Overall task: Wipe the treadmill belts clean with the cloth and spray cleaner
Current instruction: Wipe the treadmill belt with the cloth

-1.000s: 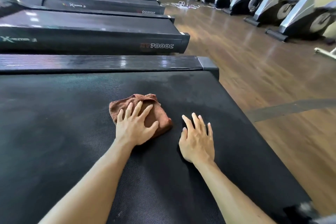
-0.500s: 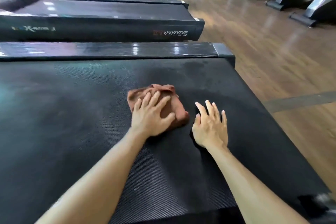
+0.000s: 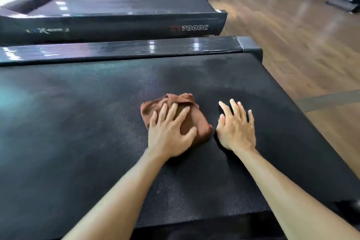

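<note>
Left hand (image 3: 171, 132) flat, fingers spread, pressing brown cloth (image 3: 175, 115) on treadmill belt (image 3: 78, 122), mid-width, toward rear edge. Right hand (image 3: 236, 126) flat, bare on belt beside cloth. Hands barely shifted since earlier; damp streaks ahead, so wiping likely continues. Spray cleaner unseen.

The treadmill belt (image 3: 78, 132) is matt black with a fine woven, grippy-looking texture, plus a few darker, damp-looking patches just past the cloth (image 3: 187, 117). That cloth is brown terry, soft and fuzzy, all crumpled up. The side rail (image 3: 120, 49) along the belt's far edge is glossy black, smooth, with bright reflections on it. Beyond that rail, the next treadmill (image 3: 116, 23) looks like semi-gloss dark plastic. The floor (image 3: 292, 45) off the belt's end is wood-look planks, shiny.
</note>
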Demonstrator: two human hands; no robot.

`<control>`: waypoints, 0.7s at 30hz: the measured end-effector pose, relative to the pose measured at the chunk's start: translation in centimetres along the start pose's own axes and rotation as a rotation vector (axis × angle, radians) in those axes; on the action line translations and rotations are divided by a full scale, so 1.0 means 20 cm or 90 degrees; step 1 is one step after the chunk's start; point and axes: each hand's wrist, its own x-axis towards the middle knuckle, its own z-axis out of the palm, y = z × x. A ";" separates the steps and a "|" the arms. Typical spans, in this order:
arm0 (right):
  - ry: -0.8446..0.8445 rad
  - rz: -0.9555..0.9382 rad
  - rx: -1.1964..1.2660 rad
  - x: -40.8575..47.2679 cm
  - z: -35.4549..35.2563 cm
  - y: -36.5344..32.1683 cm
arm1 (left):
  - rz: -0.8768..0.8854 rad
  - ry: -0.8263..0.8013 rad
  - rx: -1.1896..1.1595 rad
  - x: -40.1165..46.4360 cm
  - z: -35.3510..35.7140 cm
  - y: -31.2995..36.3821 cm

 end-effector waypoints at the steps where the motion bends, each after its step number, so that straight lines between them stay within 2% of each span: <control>1: 0.000 0.000 0.001 0.00 0.00 0.00 | -0.016 -0.011 0.010 0.09 -0.02 -0.08; 3: 0.006 0.002 0.002 0.01 0.01 0.01 | -0.087 -0.032 0.022 0.20 -0.05 -0.28; 6: 0.011 -0.003 0.007 0.00 0.01 0.00 | -0.188 -0.034 0.017 0.06 -0.08 -0.47; 8: 0.010 -0.001 0.011 -0.01 -0.01 -0.01 | -0.179 -0.004 0.024 -0.14 -0.07 -0.44; 11: -0.015 -0.018 0.024 -0.02 -0.04 -0.02 | -0.109 0.030 0.008 -0.48 -0.02 -0.21; 15: 0.024 -0.073 0.049 -0.11 -0.11 -0.10 | -0.069 0.046 -0.042 -0.83 0.02 0.07; 17: 0.014 -0.132 0.075 -0.18 -0.12 -0.17 | -0.066 0.055 -0.040 -0.83 0.01 0.06; 21: -0.057 -0.213 0.115 -0.24 -0.07 -0.32 | -0.064 -0.032 -0.008 -0.54 -0.07 -0.20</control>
